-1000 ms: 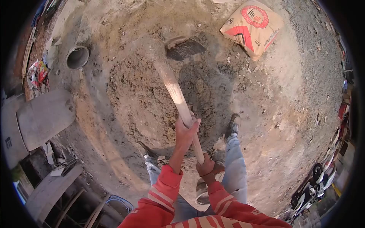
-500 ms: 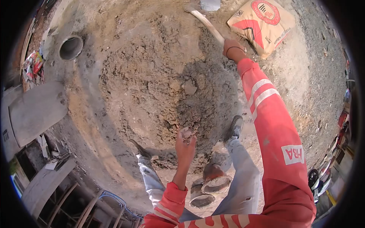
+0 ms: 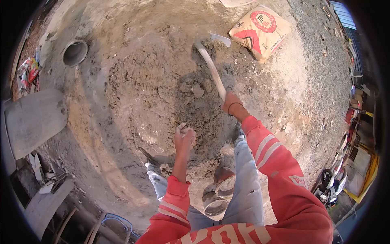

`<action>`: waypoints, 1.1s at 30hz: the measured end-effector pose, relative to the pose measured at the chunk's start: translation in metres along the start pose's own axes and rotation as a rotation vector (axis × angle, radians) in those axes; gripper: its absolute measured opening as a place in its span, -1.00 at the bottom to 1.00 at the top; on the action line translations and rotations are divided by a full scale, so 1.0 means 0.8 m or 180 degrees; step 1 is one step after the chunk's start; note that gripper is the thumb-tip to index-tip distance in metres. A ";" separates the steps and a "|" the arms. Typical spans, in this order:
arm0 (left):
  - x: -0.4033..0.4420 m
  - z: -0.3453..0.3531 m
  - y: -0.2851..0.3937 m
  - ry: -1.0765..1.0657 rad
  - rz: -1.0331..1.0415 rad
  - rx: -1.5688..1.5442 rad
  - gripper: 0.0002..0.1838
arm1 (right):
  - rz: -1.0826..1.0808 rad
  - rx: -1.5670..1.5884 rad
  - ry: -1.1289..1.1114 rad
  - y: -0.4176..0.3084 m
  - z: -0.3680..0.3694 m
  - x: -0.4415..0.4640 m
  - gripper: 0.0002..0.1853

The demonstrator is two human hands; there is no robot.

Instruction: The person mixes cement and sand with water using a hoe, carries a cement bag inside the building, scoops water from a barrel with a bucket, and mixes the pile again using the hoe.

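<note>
Right hand (image 3: 232, 103) closed round one long wooden-handled hoe (image 3: 212, 70), mid-scene, left of one tan-and-red paper sack (image 3: 260, 32); left hand (image 3: 182, 140) half-curled round one grey lump (image 3: 187, 131); two round open pots (image 3: 215, 204) near, one round grey pipe (image 3: 75, 53) far left

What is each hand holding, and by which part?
The right hand grips the long, pale wooden hoe handle near the end away from its metal blade; the left hand holds a small grey lump, exact contact unclear.
</note>
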State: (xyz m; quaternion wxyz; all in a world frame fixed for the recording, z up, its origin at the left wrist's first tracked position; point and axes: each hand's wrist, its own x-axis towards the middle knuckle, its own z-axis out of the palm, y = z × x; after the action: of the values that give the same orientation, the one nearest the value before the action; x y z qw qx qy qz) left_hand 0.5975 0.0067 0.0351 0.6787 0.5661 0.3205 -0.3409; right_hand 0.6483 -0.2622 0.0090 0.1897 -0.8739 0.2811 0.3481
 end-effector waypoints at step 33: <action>0.237 0.445 -0.054 -0.0718 0.0795 -0.0870 -0.82 | -0.0428 0.0275 0.0967 0.306 0.037 -0.027 -0.62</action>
State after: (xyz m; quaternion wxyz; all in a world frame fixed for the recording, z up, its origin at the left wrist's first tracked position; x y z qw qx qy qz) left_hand 0.6857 -0.3689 -0.0897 0.8177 0.4623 0.2131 -0.2688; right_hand 0.4677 -0.4275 -0.0287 0.2054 -0.9243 0.2623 0.1861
